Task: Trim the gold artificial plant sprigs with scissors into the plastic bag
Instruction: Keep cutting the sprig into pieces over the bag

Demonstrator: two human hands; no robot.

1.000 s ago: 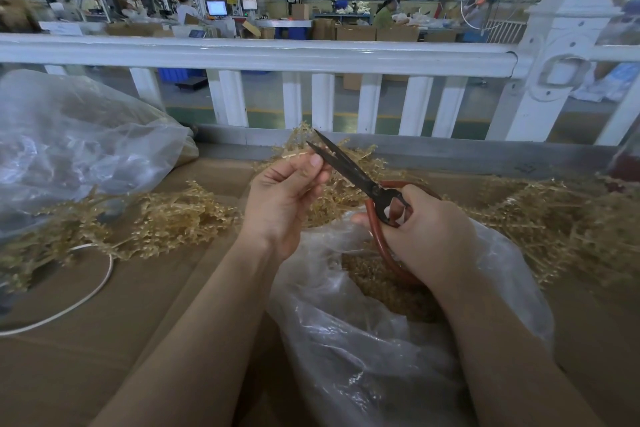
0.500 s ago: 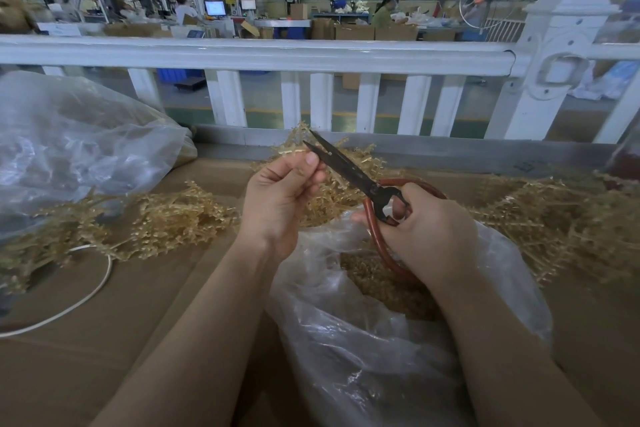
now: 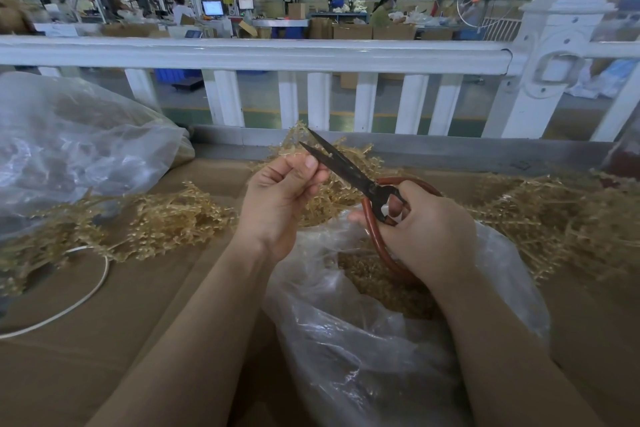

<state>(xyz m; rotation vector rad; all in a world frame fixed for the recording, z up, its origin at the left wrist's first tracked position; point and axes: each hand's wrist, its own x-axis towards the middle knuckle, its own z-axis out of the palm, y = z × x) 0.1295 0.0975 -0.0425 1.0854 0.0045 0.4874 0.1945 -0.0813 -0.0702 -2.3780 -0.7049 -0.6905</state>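
Head view. The left hand (image 3: pixel 277 198) pinches a gold sprig (image 3: pixel 294 152) between thumb and fingertips, holding it up over the open plastic bag (image 3: pixel 363 350). The right hand (image 3: pixel 426 236) grips the red loop handles of the scissors (image 3: pixel 349 173), whose dark blades stand slightly parted at the sprig. Gold trimmings (image 3: pixel 377 284) lie inside the bag; uncut sprigs (image 3: pixel 166 218) lie on the cardboard (image 3: pixel 114 340). A good cut probably keeps the sprig above the bag mouth, fingertips clear of the blades.

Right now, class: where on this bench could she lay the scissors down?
Bare cardboard lies beside the white cable, left of her left forearm. Sprigs crowd the right and back; the bag fills the middle.
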